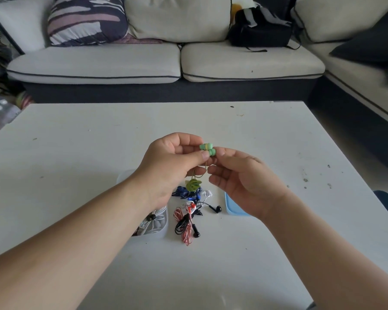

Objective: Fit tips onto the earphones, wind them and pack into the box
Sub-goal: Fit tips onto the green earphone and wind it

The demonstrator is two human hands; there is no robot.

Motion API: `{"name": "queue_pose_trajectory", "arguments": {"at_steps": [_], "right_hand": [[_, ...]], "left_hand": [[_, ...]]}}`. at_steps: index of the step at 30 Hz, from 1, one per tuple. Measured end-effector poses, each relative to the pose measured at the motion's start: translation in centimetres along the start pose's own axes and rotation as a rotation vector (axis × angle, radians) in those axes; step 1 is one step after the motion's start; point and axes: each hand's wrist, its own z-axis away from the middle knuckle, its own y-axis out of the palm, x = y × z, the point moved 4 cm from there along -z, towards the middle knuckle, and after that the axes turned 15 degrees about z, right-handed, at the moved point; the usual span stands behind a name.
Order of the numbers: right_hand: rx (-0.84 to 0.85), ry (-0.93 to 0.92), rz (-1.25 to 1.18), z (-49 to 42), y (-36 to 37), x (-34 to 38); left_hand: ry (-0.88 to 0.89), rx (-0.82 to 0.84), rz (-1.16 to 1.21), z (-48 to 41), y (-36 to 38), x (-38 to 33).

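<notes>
Over the white table, the left hand pinches the green earphones at the two buds, thumb against curled fingers. The right hand faces it with loosely curled fingers, its top fingertip meeting the lower bud. Whether it actually pinches cannot be told.

The clear box lies below and left of the grip, towards the person and partly under the left forearm, so the left hand looks nearer. The blue lid sits below and right. Loose earphones lie straight beneath. The set's long axis runs downward from the grip to its coiled cable, which hangs just below.
</notes>
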Motion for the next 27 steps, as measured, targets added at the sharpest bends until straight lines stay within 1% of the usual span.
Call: {"name": "queue_pose_trajectory", "arguments": {"at_steps": [8, 15, 21, 27], "right_hand": [[0.057, 0.076, 0.076, 0.2, 0.5, -0.6], [-0.043, 0.1, 0.06, 0.0, 0.2, -0.8], [-0.024, 0.045, 0.133, -0.1, 0.1, -0.7], [-0.097, -0.023, 0.237, -0.2, -0.5, -0.6]], "left_hand": [[-0.049, 0.023, -0.072, 0.5, -1.5, -0.2], [-0.046, -0.016, -0.112, 0.4, -2.1, 0.0], [-0.048, -0.027, -0.14, 0.4, -1.9, 0.2], [-0.08, -0.053, -0.157, 0.0, -1.8, 0.6]]}}
